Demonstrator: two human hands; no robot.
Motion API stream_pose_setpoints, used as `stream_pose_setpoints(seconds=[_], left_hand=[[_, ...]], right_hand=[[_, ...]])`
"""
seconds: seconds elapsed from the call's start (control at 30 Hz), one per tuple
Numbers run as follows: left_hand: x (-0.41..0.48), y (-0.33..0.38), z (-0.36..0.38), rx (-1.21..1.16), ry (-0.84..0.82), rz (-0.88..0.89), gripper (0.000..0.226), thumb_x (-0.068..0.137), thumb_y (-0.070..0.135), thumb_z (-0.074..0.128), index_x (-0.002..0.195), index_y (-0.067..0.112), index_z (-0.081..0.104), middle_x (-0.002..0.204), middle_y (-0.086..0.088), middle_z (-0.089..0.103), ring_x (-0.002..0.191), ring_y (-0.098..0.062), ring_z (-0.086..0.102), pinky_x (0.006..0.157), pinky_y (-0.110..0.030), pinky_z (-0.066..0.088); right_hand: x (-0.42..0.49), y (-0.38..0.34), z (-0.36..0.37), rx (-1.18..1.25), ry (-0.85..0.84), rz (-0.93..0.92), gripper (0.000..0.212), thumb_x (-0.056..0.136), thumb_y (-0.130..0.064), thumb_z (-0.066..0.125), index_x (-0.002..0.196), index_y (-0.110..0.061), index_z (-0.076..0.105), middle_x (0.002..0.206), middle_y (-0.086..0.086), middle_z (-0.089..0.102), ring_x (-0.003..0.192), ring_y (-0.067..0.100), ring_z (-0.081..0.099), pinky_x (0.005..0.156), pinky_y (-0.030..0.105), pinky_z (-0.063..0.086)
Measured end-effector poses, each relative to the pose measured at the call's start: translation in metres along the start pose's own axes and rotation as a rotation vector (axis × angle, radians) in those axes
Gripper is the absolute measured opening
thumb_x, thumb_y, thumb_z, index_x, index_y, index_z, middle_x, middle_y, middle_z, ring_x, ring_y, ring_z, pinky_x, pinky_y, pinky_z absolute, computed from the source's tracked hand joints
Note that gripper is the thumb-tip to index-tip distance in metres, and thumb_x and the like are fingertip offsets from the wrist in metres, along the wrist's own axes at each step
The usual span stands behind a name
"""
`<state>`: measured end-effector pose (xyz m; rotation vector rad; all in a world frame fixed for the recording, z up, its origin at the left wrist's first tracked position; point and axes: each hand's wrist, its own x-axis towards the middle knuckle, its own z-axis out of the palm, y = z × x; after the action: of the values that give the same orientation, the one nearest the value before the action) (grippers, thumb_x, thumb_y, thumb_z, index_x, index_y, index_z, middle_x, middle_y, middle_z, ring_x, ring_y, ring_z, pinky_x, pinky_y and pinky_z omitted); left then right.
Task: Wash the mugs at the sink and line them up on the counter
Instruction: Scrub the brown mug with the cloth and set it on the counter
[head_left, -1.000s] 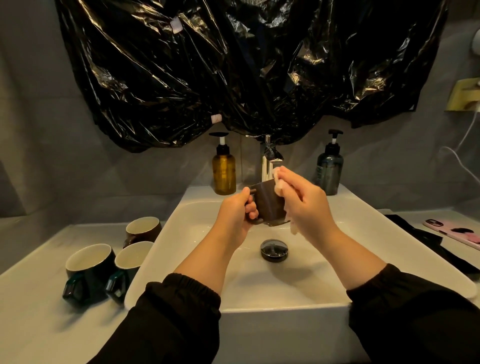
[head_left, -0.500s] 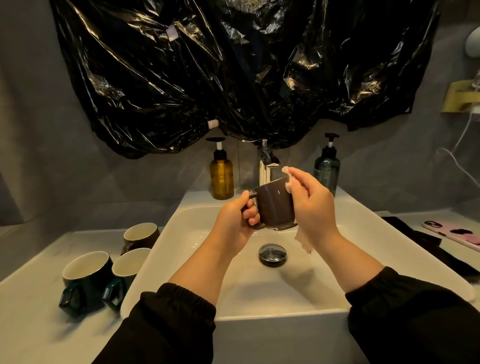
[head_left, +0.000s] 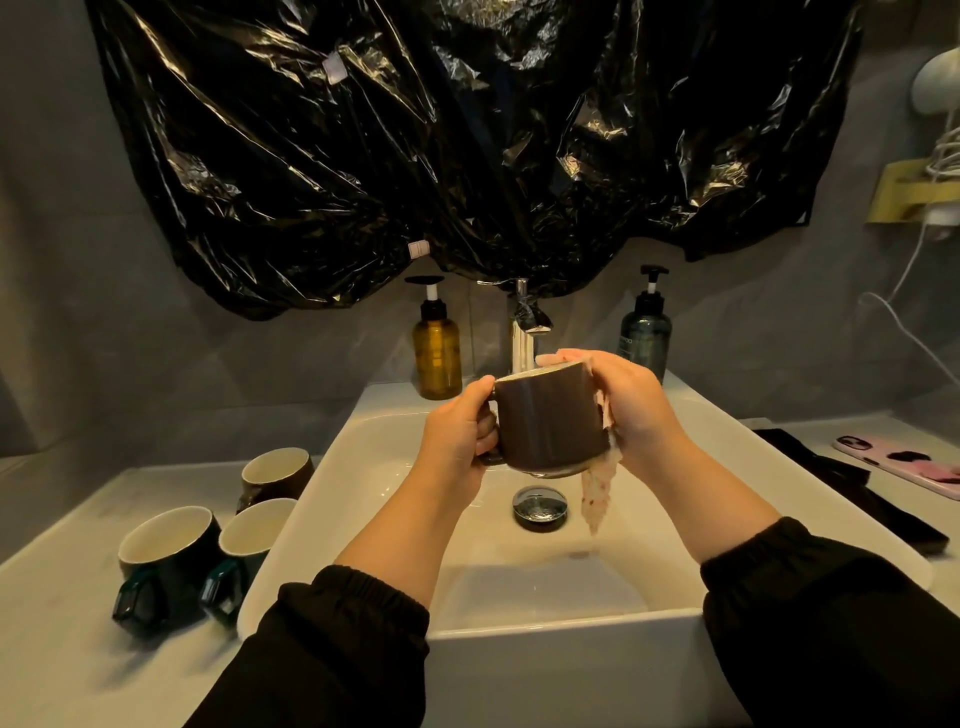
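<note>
The brown mug (head_left: 550, 421) is held almost upright over the sink (head_left: 519, 626), above the drain plug (head_left: 539, 506). The left hand (head_left: 457, 441) is clamped on its handle. The right hand (head_left: 628, 410) wraps the far side and presses a wet cloth (head_left: 597, 493) against the wall, fingertips hooked over the rim.

To do this well, I judge, keep the handle grip firm because wet glaze slips. Turn the mug against the cloth, wipe inside, then rinse under the tap (head_left: 527, 317), whose stream falls just behind the rim.

On the worktop (head_left: 67, 649) to the left stand a big dark mug (head_left: 166, 551), a smaller dark mug (head_left: 249, 538) and a second brown mug (head_left: 275, 470), bunched rather than lined up. On the right lies a phone (head_left: 904, 465), best kept dry. An amber bottle (head_left: 436, 353) and a dark bottle (head_left: 645, 338) flank the tap.
</note>
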<state>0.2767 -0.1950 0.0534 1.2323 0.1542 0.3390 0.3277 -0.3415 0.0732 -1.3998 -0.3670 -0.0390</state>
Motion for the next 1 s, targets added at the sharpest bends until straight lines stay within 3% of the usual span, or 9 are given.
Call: stream_pose_setpoints(seconds=[0.17, 0.3, 0.4, 0.47, 0.57, 0.63, 0.7, 0.87, 1.0], left_hand=[[0.003, 0.003, -0.005, -0.264, 0.135, -0.132, 0.031, 0.095, 0.026, 0.052, 0.066, 0.016, 0.049, 0.045, 0.004, 0.03, 0.037, -0.007, 0.025, 0.051, -0.022, 0.041], [0.009, 0.004, -0.013, -0.401, 0.236, -0.214, 0.038, 0.095, 0.028, 0.052, 0.06, 0.018, 0.043, 0.042, 0.006, 0.03, 0.035, -0.008, 0.024, 0.043, -0.017, 0.04], [0.01, 0.005, -0.017, -0.413, 0.298, -0.245, 0.038, 0.095, 0.026, 0.052, 0.06, 0.017, 0.042, 0.037, 0.006, 0.031, 0.032, -0.009, 0.025, 0.036, -0.013, 0.035], [0.011, 0.006, -0.019, -0.402, 0.321, -0.25, 0.036, 0.096, 0.026, 0.052, 0.062, 0.017, 0.043, 0.038, 0.005, 0.032, 0.032, -0.009, 0.026, 0.036, -0.013, 0.034], [0.01, 0.004, -0.018, -0.315, 0.321, -0.262, 0.031, 0.096, 0.026, 0.051, 0.068, 0.015, 0.049, 0.045, 0.004, 0.036, 0.039, -0.009, 0.028, 0.038, -0.015, 0.036], [0.008, 0.002, -0.016, -0.208, 0.282, -0.282, 0.029, 0.096, 0.025, 0.051, 0.069, 0.015, 0.05, 0.046, 0.003, 0.037, 0.041, -0.008, 0.029, 0.039, -0.017, 0.035], [0.007, -0.001, -0.012, -0.08, 0.222, -0.298, 0.03, 0.095, 0.025, 0.053, 0.068, 0.014, 0.05, 0.048, 0.002, 0.038, 0.044, -0.009, 0.03, 0.042, -0.021, 0.034], [0.005, -0.002, 0.005, 0.401, 0.134, -0.155, 0.034, 0.094, 0.029, 0.053, 0.064, 0.015, 0.046, 0.057, -0.002, 0.04, 0.053, -0.014, 0.035, 0.056, -0.028, 0.04], [-0.001, -0.001, 0.01, 0.559, 0.05, 0.02, 0.035, 0.096, 0.029, 0.051, 0.064, 0.014, 0.05, 0.058, -0.003, 0.044, 0.058, -0.015, 0.041, 0.061, -0.03, 0.041]], right_hand=[[-0.011, 0.005, 0.007, -0.15, -0.194, -0.254, 0.024, 0.102, -0.02, 0.041, 0.116, -0.026, 0.06, 0.11, -0.012, 0.064, 0.1, -0.005, 0.059, 0.078, 0.008, 0.045], [-0.006, 0.01, 0.009, -0.167, -0.382, -0.057, 0.041, 0.081, -0.028, 0.044, 0.119, -0.033, 0.055, 0.122, 0.0, 0.059, 0.114, 0.014, 0.054, 0.097, 0.029, 0.044], [-0.003, 0.015, -0.003, -0.24, -0.505, 0.032, 0.052, 0.081, -0.007, 0.046, 0.128, -0.027, 0.052, 0.115, 0.0, 0.059, 0.109, 0.016, 0.056, 0.094, 0.031, 0.044], [-0.002, 0.015, -0.008, -0.379, -0.418, 0.036, 0.043, 0.088, 0.006, 0.043, 0.119, -0.017, 0.062, 0.103, 0.001, 0.063, 0.101, 0.016, 0.058, 0.088, 0.03, 0.046], [0.005, 0.01, -0.016, -0.339, -0.101, -0.046, 0.035, 0.082, 0.011, 0.043, 0.077, -0.007, 0.072, 0.076, -0.001, 0.071, 0.079, 0.012, 0.067, 0.072, 0.025, 0.054], [0.012, 0.009, -0.026, -0.242, 0.121, -0.101, 0.034, 0.079, 0.008, 0.046, 0.081, -0.01, 0.074, 0.088, 0.007, 0.073, 0.093, 0.024, 0.068, 0.083, 0.039, 0.056], [0.011, 0.003, -0.029, -0.242, 0.239, -0.164, 0.03, 0.083, 0.002, 0.05, 0.092, -0.012, 0.075, 0.095, 0.004, 0.072, 0.095, 0.02, 0.066, 0.083, 0.035, 0.055], [0.009, -0.009, -0.024, -0.238, 0.272, -0.271, 0.022, 0.09, -0.006, 0.052, 0.104, -0.012, 0.069, 0.092, 0.001, 0.068, 0.088, 0.014, 0.061, 0.076, 0.027, 0.05], [0.014, -0.013, -0.025, -0.41, 0.24, -0.265, 0.023, 0.089, -0.001, 0.045, 0.098, -0.015, 0.062, 0.082, 0.0, 0.063, 0.076, 0.012, 0.056, 0.064, 0.024, 0.047]])
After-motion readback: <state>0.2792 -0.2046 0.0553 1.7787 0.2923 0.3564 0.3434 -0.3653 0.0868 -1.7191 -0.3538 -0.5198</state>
